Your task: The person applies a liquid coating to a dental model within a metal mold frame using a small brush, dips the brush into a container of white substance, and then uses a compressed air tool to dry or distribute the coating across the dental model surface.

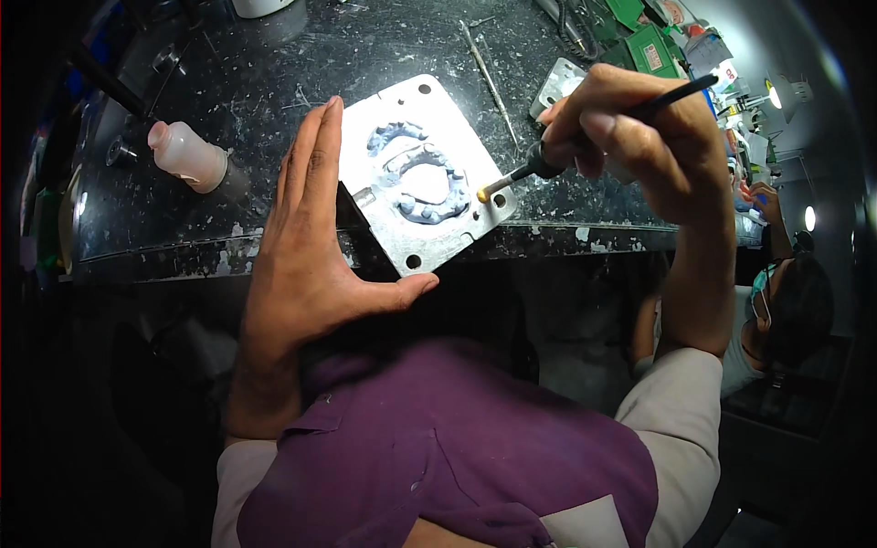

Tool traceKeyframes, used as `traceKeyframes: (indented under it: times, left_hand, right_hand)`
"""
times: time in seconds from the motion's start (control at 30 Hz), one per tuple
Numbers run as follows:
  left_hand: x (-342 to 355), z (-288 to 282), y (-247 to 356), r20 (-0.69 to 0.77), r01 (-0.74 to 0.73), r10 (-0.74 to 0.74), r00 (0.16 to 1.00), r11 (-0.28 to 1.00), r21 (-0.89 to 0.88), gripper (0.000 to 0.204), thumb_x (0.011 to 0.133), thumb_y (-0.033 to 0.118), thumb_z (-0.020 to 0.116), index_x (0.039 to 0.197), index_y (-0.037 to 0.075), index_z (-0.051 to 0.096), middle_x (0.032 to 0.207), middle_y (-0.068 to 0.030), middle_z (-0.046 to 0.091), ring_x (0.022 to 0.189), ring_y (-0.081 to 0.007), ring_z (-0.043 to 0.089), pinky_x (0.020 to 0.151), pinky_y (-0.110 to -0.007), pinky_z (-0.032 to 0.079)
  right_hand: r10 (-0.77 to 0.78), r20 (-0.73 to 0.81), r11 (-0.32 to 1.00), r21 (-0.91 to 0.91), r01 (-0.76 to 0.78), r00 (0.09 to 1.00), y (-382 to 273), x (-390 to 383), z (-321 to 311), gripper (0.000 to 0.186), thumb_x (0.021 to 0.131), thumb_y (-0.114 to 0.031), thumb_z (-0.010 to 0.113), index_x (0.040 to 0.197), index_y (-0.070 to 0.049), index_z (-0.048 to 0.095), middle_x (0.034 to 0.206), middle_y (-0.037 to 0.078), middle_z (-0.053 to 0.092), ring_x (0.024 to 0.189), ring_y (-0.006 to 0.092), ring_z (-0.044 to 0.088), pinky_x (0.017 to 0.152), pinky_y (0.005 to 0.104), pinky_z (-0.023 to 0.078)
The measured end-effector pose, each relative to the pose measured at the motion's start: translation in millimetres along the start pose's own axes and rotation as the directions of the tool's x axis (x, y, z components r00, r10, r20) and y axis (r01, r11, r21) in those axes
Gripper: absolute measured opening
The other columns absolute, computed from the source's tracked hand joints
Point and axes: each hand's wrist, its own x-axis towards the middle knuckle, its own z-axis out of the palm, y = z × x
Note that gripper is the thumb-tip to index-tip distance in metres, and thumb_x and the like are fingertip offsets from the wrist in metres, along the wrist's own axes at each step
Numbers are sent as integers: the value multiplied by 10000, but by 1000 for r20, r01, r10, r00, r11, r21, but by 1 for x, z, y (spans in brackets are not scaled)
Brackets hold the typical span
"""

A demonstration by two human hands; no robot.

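A square metal plate [445, 236] with corner holes lies on the dark bench edge, holding two bluish tooth-arch casts [422, 175]. My left hand [306, 242] braces the plate's left and lower edges, fingers straight, thumb under its corner. In my right hand [630, 132] is a black-handled brush [539, 164], held like a pen. Its yellowish tip rests by the right end of the nearer arch.
A small pinkish plastic bottle [187, 157] lies on its side at the left of the scratched black bench [274, 82]. A thin metal tool [489, 82] lies behind the plate, another metal plate [559, 84] beside it. Green boxes [650, 46] sit far right. Another person [786, 301] works at right.
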Motion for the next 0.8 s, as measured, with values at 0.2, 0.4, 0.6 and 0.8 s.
traceKeyframes:
  times: [0.2, 0.4, 0.6, 0.8]
  left_hand:
    - [-2, 4, -1, -43, -9, 12, 999, 998, 70, 1478, 451, 492, 992, 1628, 41, 219, 1596, -272, 318, 1453, -426, 380, 1178, -511, 363]
    - [-2, 12, 7, -128, -5, 33, 991, 978, 209, 1540, 403, 699, 941, 1613, 48, 247, 1492, -207, 400, 1347, -386, 432, 1113, -545, 415]
    - [-4, 21, 6, -222, 15, 56, 973, 952, 307, 1592, 308, 713, 941, 1615, 87, 282, 1477, -187, 424, 1348, -402, 439, 1133, -553, 376]
    - [-5, 22, -1, -260, 13, 71, 963, 952, 307, 1581, 318, 771, 896, 1609, 85, 295, 1419, -165, 457, 1309, -360, 466, 1107, -536, 395]
  right_hand:
    - [65, -41, 997, -45, -67, 997, -10, 4, 14, 301, 987, -183, 519, 959, 63, 691, 819, 108, 714, 664, 109, 613, 627, 262, 515]
    - [-191, 161, 886, -396, 241, 968, -19, 33, 19, 168, 936, -33, 541, 957, 41, 690, 780, 80, 726, 672, 138, 667, 592, 294, 525]
    - [-230, 356, 972, 40, 231, 906, -32, 72, 1, 275, 1036, -209, 512, 1023, -34, 724, 901, 77, 773, 719, 172, 728, 660, 311, 593]
    - [91, 124, 996, -14, -90, 988, -13, 58, 18, 293, 1064, -192, 513, 987, 32, 685, 846, 118, 739, 672, 163, 690, 601, 297, 558]
